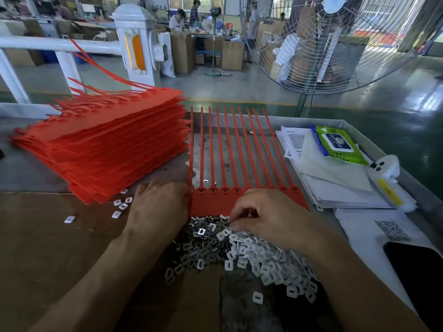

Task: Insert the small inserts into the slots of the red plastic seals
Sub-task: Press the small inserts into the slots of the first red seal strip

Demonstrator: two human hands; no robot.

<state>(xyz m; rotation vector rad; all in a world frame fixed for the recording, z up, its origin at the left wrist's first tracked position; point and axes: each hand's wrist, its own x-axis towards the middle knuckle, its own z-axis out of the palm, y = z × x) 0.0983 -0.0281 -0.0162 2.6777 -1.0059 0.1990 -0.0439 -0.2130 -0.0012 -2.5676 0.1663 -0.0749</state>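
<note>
A sheet of joined red plastic seals (211, 206) lies flat in front of me, its several long tails (236, 149) pointing away. Each head has a small slot near the tail. Below the sheet spreads a pile of small inserts, grey metal ones (199, 245) on the left and white plastic ones (268, 259) on the right. My left hand (158, 204) lies palm down at the sheet's left edge, with its fingertips bent under and hidden. My right hand (271, 216) is over the sheet's lower right, thumb and forefinger pinching a white insert at the pile's top.
A tall stack of red seal sheets (103, 149) fills the left. Loose white inserts (119, 207) lie beside it. Papers (335, 183), a wet-wipe pack (338, 144) and a white handheld device (386, 178) sit on the right, a dark phone (417, 271) nearer. A big fan (335, 44) stands behind.
</note>
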